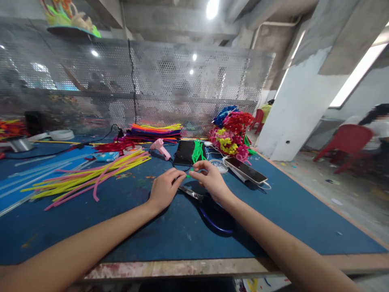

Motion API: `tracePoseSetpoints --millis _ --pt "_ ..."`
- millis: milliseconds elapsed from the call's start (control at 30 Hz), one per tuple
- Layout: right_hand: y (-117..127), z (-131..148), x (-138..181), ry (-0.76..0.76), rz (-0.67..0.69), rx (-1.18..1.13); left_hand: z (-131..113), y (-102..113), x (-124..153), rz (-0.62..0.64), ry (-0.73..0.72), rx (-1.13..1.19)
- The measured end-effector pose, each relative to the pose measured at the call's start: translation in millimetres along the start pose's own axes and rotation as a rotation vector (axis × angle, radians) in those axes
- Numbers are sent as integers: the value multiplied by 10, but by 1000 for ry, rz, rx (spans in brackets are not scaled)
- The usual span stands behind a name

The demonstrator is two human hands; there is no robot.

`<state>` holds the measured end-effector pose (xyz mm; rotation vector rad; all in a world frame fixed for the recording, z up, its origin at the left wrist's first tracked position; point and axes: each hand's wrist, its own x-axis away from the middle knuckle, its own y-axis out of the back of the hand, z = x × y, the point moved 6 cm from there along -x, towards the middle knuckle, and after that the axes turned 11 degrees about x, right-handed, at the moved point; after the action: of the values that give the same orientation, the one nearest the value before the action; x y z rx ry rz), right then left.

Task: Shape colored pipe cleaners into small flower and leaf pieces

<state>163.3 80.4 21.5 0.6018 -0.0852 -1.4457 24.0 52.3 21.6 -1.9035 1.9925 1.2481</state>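
Observation:
Over the middle of the table, my left hand (165, 188) and my right hand (212, 181) meet at the fingertips. Between them is a small green piece of pipe cleaner (188, 175), partly covered by the fingers. Both hands are closed in a pinch on it. Right below lies a pair of scissors (217, 222) with dark blue handles, its blades pointing left and partly under my hands. Just beyond the fingers, bent green pipe cleaners (198, 151) rest on a black flat object (184, 152). A pink glue gun (161, 149) lies to its left.
Yellow and pink pipe cleaners (121, 170) spread across the left of the blue table (146, 243). Right of my hands are a round dish (219, 166), a phone (246, 170) with a cable, and a pile of fuzzy flowers (231, 136). A perforated metal screen (194, 81) stands behind.

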Motion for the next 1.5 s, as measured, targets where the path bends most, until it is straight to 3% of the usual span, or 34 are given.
tracePoseSetpoints --millis 67,233,567,800,1000,1267,1367,1500 --pt "31 23 12 26 -47 37 2 -6 2 5 10 -3" --pt "85 216 83 292 -167 365 13 -8 -4 -6 34 6" --pt "-67 326 179 499 -26 537 46 30 -18 -39 22 31" --pt "-26 351 197 648 -121 570 27 60 -18 -60 6 56" --pt "31 341 159 534 -128 405 6 89 -27 -92 8 54" --pt "-59 -13 19 -34 31 -92 -11 77 -3 -67 -20 21" --pt "-34 -43 14 -41 -1 -150 -8 70 0 -61 -10 16" --pt "64 29 12 94 -113 73 1 52 -6 -52 7 23"
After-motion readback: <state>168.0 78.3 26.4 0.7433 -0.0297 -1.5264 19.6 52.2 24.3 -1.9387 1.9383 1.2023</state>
